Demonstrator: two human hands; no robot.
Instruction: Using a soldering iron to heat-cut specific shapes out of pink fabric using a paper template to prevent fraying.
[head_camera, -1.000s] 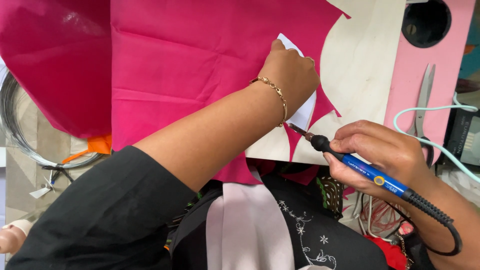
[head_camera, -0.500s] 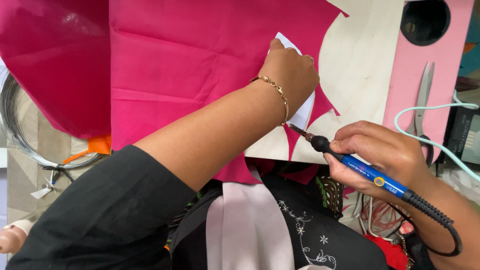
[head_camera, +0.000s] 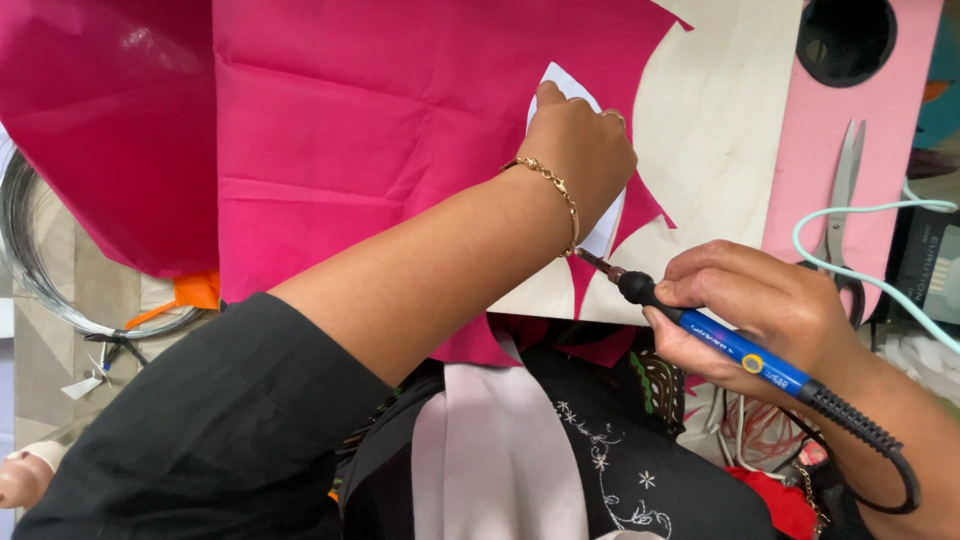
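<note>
A large sheet of pink fabric lies over a pale wooden board. My left hand, with a gold bracelet at the wrist, presses a white paper template flat onto the fabric. My right hand grips a blue-handled hot cutting tool with a black cord. Its metal tip touches the fabric edge just below the template, close under my left wrist.
Scissors lie on a pink panel at the right, beside a round black hole. A pale green cable loops there. A coil of wire sits at the left, near an orange scrap.
</note>
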